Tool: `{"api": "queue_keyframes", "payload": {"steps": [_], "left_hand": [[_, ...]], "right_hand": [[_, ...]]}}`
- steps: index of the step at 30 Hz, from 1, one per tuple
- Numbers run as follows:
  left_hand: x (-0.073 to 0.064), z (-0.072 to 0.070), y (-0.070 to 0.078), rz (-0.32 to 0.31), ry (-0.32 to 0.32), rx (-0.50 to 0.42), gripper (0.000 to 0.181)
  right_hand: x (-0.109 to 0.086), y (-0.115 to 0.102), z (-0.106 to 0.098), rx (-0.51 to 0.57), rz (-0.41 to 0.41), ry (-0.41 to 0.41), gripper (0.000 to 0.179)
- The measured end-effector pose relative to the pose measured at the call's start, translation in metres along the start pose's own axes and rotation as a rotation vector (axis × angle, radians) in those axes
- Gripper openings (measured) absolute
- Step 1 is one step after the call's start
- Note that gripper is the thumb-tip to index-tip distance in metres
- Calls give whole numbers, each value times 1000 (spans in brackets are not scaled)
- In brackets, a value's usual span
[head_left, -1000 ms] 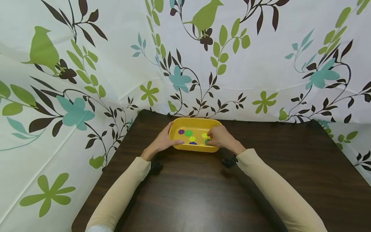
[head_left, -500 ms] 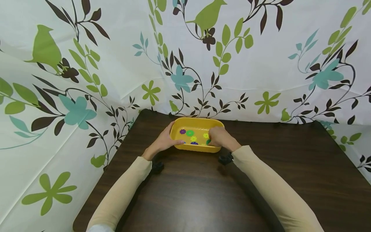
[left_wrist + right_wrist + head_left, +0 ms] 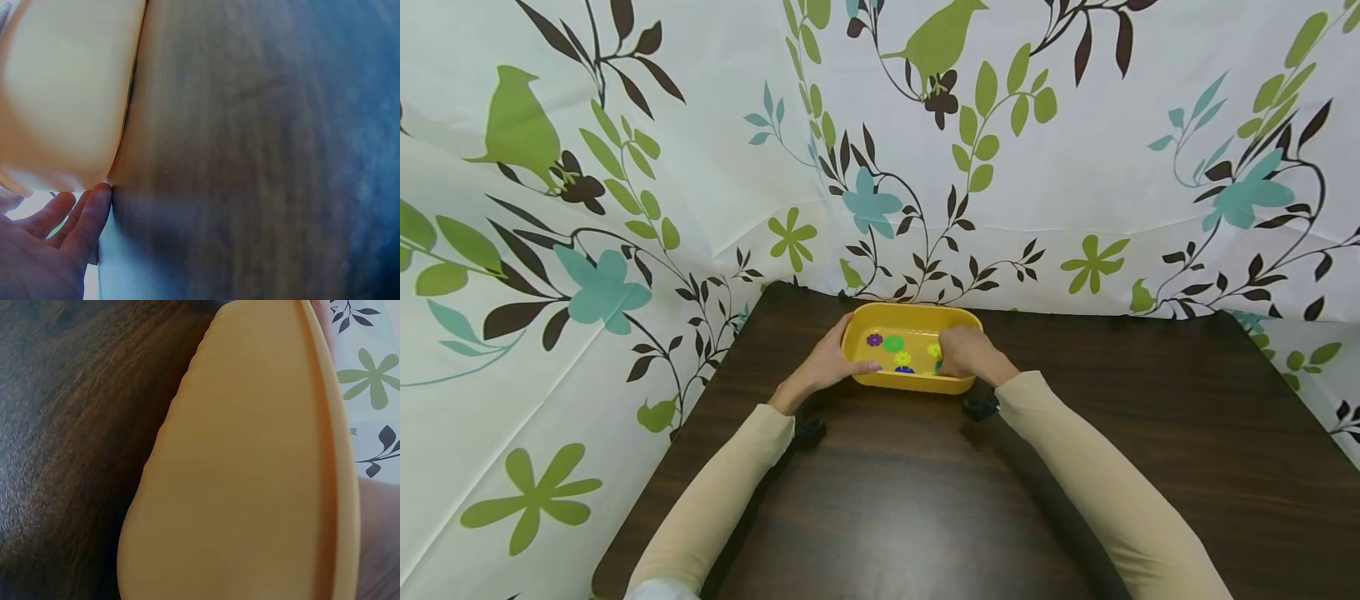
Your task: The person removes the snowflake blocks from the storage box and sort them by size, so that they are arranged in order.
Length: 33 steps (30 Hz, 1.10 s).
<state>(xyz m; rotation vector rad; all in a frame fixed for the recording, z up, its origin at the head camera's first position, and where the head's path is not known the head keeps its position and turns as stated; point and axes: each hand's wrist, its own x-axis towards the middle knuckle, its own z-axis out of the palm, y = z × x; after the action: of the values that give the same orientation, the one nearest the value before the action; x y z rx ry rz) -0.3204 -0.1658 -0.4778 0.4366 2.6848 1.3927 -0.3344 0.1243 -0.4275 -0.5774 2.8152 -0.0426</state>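
A yellow plastic tub (image 3: 917, 382) stands near the back edge of the table, with several small flower-shaped pieces scattered over its floor. Among them are a purple flower (image 3: 874, 340), a green flower (image 3: 893, 343) and a yellow flower (image 3: 902, 358). My left hand (image 3: 826, 360) grips the tub's left end, thumb over the front rim; in the left wrist view its fingers touch the tub's outer wall. Inside the right end, my right hand (image 3: 972, 354) reaches down beside another yellow flower (image 3: 934, 350). Its fingertips are hidden, so I cannot tell whether they pinch a piece.
The dark wooden table (image 3: 880, 500) spreads in front and to the right. Behind and to the left hangs a white curtain (image 3: 715, 167) printed with leaves, birds and flowers. A black wrist device (image 3: 808, 432) sits under the left wrist, another (image 3: 981, 407) under the right.
My right hand has shifted slightly and reaches lower into the tub's right end, its fingers curled more. The left hand keeps its grip. The whole head view has drifted a little.
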Motion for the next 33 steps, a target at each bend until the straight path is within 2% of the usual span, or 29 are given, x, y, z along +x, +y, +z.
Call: {"api": "queue_keyframes", "payload": {"steps": [6, 11, 15, 22, 28, 33], "left_hand": [[-1, 2, 1, -2, 1, 1, 117], [-1, 1, 1, -6, -6, -5, 117], [0, 0, 1, 4, -2, -2, 117], [-2, 0, 1, 0, -2, -7, 115], [-3, 1, 3, 0, -3, -12, 112], [-2, 1, 3, 11, -4, -22, 111]], "right_hand": [[-1, 1, 3, 28, -15, 53, 42], [-5, 3, 6, 43, -60, 164, 38], [-10, 4, 7, 61, -81, 281, 26], [-19, 7, 8, 157, -78, 388, 46], [-33, 13, 11, 266, -67, 492, 46], [-44, 21, 14, 352, -89, 590, 46]]}}
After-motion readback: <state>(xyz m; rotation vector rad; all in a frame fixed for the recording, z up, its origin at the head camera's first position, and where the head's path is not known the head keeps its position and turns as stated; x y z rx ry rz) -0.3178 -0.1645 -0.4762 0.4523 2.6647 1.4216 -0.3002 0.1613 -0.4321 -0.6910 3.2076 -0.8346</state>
